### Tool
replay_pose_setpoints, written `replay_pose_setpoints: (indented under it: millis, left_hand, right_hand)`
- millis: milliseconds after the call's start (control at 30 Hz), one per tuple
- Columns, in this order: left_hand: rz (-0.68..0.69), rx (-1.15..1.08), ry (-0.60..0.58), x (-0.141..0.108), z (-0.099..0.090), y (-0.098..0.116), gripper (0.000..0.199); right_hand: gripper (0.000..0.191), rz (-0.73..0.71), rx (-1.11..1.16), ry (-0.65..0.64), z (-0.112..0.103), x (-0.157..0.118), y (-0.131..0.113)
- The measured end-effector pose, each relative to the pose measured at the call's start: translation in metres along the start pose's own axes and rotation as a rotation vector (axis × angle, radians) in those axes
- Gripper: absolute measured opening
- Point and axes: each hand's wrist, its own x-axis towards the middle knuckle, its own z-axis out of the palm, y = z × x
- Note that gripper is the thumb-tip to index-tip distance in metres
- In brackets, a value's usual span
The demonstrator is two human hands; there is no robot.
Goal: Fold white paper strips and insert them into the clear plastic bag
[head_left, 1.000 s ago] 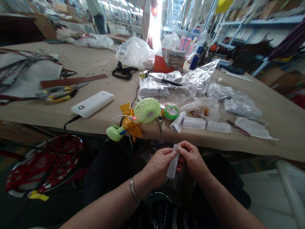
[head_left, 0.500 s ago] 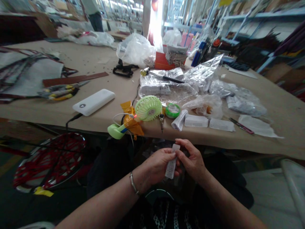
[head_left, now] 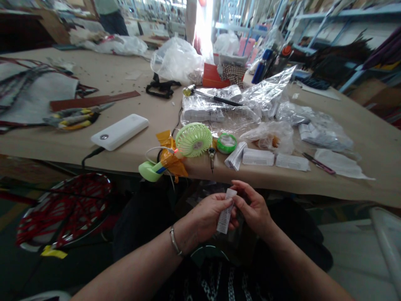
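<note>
A narrow white printed label (head_left: 224,219) is pinched in my left hand (head_left: 206,215), thumb on top, over my lap. My right hand (head_left: 252,209) closes its thumb and fingers at the label's upper end. On the table edge ahead lie a folded bundle of labels (head_left: 235,156), a flat stack of labels (head_left: 258,157) and another stack (head_left: 292,162). Left of these are a round green tub (head_left: 227,143) with white contents and a small pointed tool (head_left: 211,159). A pair of tweezers (head_left: 318,163) rests by a thin white sheet (head_left: 343,163).
A green fan (head_left: 194,141) with orange tape stands at the table's front edge. Left of it lie a white power bank (head_left: 120,132) and pliers (head_left: 78,118). A hammer (head_left: 213,97) lies on plastic-wrapped bundles (head_left: 203,113). A red-strapped round frame (head_left: 65,209) stands below left.
The view has shifted slightly. Both hands stay at the label with almost no movement.
</note>
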Motion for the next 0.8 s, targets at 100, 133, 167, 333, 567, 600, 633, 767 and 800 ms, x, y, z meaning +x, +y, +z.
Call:
replay_pose_setpoints:
  millis: [100,133,167,333,567,600,633,767,800]
  left_hand:
    - [-0.013,0.011,-0.049,-0.003,-0.001,0.001,0.017]
    - [-0.025,0.027,-0.066,-0.004,-0.001,0.001,0.019]
    - [-0.036,0.043,-0.084,-0.006,-0.001,0.001,0.02]
    - [-0.06,0.1,-0.127,-0.009,0.0,-0.001,0.023]
    - [-0.063,0.124,-0.083,-0.007,-0.002,-0.005,0.02]
    - [-0.062,0.13,-0.075,-0.007,-0.002,-0.005,0.02]
    - [-0.061,0.136,-0.066,-0.007,-0.002,-0.004,0.021]
    - [-0.03,0.119,-0.036,-0.009,-0.002,0.0,0.025]
    - [-0.014,0.106,-0.026,-0.009,-0.003,0.001,0.025]
  right_hand:
    - [0.039,0.217,0.338,-0.184,-0.006,0.003,0.005]
    - [0.041,0.279,0.439,-0.272,-0.007,0.004,0.006]
    - [0.044,0.329,0.519,-0.364,-0.009,0.005,0.007]
    - [0.04,0.399,0.664,-0.501,-0.007,0.011,0.004]
    - [0.022,0.415,0.763,-0.47,0.001,0.012,0.007]
    - [0.022,0.42,0.752,-0.468,0.001,0.012,0.008]
    - [0.025,0.426,0.73,-0.466,0.002,0.012,0.008]
    - [0.039,0.302,0.518,-0.322,0.003,0.01,0.005]
    - [0.039,0.224,0.41,-0.261,0.003,0.01,0.003]
